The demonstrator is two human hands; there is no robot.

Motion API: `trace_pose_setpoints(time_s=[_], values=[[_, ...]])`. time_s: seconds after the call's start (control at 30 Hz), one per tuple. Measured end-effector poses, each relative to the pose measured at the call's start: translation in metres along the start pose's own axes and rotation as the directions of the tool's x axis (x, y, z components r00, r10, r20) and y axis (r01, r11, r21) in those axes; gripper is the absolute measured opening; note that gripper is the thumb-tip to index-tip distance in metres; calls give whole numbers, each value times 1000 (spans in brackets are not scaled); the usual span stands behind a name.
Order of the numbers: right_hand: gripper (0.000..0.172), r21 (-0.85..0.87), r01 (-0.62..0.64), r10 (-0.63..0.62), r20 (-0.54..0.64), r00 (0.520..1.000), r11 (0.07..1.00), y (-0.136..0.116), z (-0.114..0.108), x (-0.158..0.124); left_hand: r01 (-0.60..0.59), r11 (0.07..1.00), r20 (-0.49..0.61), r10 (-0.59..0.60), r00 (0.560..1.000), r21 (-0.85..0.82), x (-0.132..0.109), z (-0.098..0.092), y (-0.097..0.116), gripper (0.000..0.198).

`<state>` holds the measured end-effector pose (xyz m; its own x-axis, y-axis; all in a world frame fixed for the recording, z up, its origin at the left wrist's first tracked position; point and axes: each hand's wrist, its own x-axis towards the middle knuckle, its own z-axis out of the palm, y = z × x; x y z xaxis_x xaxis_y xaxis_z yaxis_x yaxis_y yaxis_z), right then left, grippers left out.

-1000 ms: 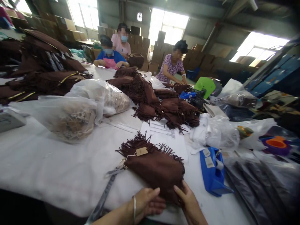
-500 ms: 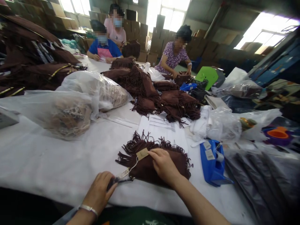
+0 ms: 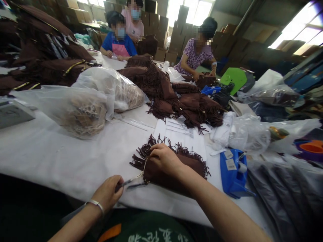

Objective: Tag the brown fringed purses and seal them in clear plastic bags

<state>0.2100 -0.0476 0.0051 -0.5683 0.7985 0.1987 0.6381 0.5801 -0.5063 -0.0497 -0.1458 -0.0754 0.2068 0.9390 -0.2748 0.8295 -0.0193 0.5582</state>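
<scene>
A dark brown fringed bag (image 3: 193, 164) lies on the white-covered table just in front of me. My left hand (image 3: 108, 191) is closed around a dark strap (image 3: 136, 185), pulled out to the left from the bag's near corner. Over the bag's left part, my right hand (image 3: 165, 160) pinches with bent fingers. A pale string (image 3: 145, 165) runs from the strap's metal clasp up to these fingers. The hang tag on that string is hidden by my right hand.
White paper sheets (image 3: 176, 129) lie beyond the bag. A blue tape dispenser (image 3: 233, 173) stands to the right, near plastic-wrapped dark goods (image 3: 280, 191). Plastic bags of tags (image 3: 85, 114) sit left, a brown bag pile (image 3: 161, 84) behind. Several co-workers are across the table.
My right hand has moved left and up over the bag, and the tan tag is now out of sight under it. My left hand still grips the strap, drawn slightly tauter.
</scene>
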Motion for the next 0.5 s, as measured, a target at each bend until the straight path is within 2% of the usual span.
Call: trace_pose_setpoints(time_s=[0.1,0.2,0.27,0.33,0.4,0.5], values=[[6,59,21,-21,-1,1000,998,-3,4,-1,100,994,107,-94,990,-52,0,-14,11,15],[10,51,32,-33,12,999,998,7,0,-20,172,951,236,-111,965,-256,-4,-27,22,44],[14,-26,20,-20,-3,1000,999,18,-6,-40,250,856,357,-83,931,-452,-7,-34,31,68],[18,-136,3,-6,-23,1000,991,27,-10,-59,328,730,436,-45,899,-599,-8,-39,40,85],[25,-203,-10,2,-44,999,979,25,-10,-72,383,608,454,-41,890,-696,-7,-42,50,87],[30,-161,70,-72,-6,997,985,-1,8,-79,402,486,426,-68,902,-776,-1,-40,57,66]])
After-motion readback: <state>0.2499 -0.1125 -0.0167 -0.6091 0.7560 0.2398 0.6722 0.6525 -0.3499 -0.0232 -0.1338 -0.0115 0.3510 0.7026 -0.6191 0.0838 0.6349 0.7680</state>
